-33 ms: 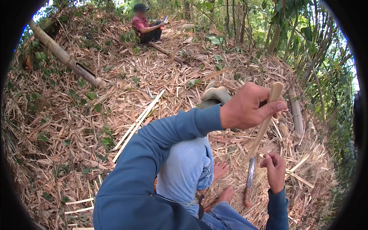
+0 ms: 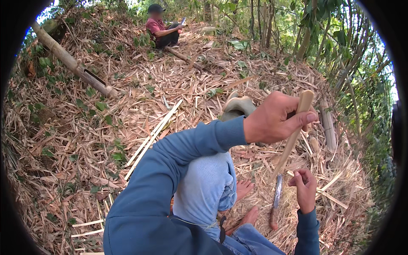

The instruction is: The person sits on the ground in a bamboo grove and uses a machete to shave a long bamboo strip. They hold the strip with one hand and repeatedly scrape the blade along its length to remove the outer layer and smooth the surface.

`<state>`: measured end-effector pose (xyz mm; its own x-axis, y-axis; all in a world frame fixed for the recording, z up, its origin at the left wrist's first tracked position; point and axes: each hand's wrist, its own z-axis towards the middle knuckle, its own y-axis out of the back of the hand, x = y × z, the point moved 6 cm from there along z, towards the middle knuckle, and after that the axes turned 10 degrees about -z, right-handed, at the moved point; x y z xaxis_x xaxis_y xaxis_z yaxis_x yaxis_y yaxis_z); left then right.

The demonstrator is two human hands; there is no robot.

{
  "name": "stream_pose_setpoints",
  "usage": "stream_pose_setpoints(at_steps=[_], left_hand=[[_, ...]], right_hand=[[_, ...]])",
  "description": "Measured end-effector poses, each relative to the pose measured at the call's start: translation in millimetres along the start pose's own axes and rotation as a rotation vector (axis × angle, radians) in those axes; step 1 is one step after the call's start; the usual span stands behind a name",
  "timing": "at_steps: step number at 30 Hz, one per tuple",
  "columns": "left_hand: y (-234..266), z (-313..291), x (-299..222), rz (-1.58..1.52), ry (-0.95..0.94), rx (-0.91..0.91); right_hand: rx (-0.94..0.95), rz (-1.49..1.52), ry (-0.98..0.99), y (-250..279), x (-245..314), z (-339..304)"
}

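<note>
My left hand is closed around the upper part of a pale bamboo strip, which slants down toward the ground in front of me. Beneath its lower end is a knife, blade pointing away and brown handle toward me. Whether strip and blade touch, I cannot tell. To the right of the knife, my right hand has its fingers curled in, thumb against them. A thin pale piece shows by its fingertips, but what it grips is not clear.
Split bamboo strips lie left of my knee, and more at lower left. A greenish-grey rounded object is partly behind my left hand. A bamboo pole leans at upper left. Another person sits far off, holding a blade.
</note>
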<state>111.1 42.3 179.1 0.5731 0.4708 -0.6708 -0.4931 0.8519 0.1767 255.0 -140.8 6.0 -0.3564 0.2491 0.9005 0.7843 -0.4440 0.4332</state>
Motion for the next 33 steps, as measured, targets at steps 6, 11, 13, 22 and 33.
stream_pose_setpoints(at_steps=[6, 11, 13, 22, 33], left_hand=[[-3.6, -3.2, 0.7, -0.149, -0.002, 0.014], [-12.5, -0.4, -12.0, -0.242, 0.001, 0.034], [-14.2, 1.0, -13.9, -0.24, -0.028, 0.041], [-16.7, 1.9, -19.3, -0.246, -0.051, 0.026], [-15.6, 3.8, -15.8, -0.074, -0.045, 0.039]], right_hand=[[0.267, 0.009, -0.049, -34.4, -12.2, -6.5], [0.279, -0.055, -0.041, -52.7, -23.7, -12.5], [0.275, -0.084, -0.031, -53.7, -23.9, -11.4], [0.267, -0.175, 0.026, -55.2, -17.9, -12.2], [0.139, -0.23, 0.097, -46.8, 3.7, -16.7]])
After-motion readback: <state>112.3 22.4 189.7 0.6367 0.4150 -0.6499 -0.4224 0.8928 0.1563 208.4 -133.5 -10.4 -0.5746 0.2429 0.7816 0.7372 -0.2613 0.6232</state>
